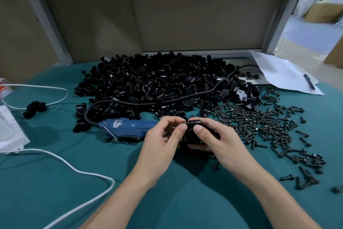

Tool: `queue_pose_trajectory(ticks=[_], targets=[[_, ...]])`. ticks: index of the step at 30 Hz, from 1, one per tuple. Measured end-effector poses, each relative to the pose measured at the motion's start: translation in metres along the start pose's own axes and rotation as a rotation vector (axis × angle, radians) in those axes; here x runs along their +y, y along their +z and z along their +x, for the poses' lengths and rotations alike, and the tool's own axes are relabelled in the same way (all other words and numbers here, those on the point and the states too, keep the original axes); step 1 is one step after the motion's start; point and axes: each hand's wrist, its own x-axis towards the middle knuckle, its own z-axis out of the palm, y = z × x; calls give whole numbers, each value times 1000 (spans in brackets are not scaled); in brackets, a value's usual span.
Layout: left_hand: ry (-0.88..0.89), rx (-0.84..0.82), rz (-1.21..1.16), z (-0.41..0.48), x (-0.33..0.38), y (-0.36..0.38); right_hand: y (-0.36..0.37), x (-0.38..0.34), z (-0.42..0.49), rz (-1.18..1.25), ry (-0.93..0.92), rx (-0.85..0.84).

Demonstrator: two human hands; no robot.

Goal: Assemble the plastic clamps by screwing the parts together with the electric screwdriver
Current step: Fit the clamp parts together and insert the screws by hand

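My right hand (215, 139) grips a black plastic clamp (193, 132) just above the green table. My left hand (163, 136) pinches a small screw (185, 123) at the clamp's top left side. The blue electric screwdriver (128, 128) lies on the table just left of my left hand, its black cable arching back over the parts. A big heap of black clamp parts (157, 82) fills the middle of the table. Several loose black screws (259, 124) are spread to the right of my hands.
One black clamp (34, 109) lies alone at the left. A white cable (74, 167) loops across the left of the table (55, 201) beside a white box (9, 130). White paper (282, 72) with a pen (309, 81) lies at the back right. Brown panels stand behind.
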Motion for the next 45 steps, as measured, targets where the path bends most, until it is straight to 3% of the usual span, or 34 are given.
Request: queue_pose_trajectory(ticks=[20,45], targets=[[61,-25,192,-1,-4,-1,2,-2,0,-60,41,-49],[21,-84,132,0,-5,-4,2,0,-2,-66,43,-50]])
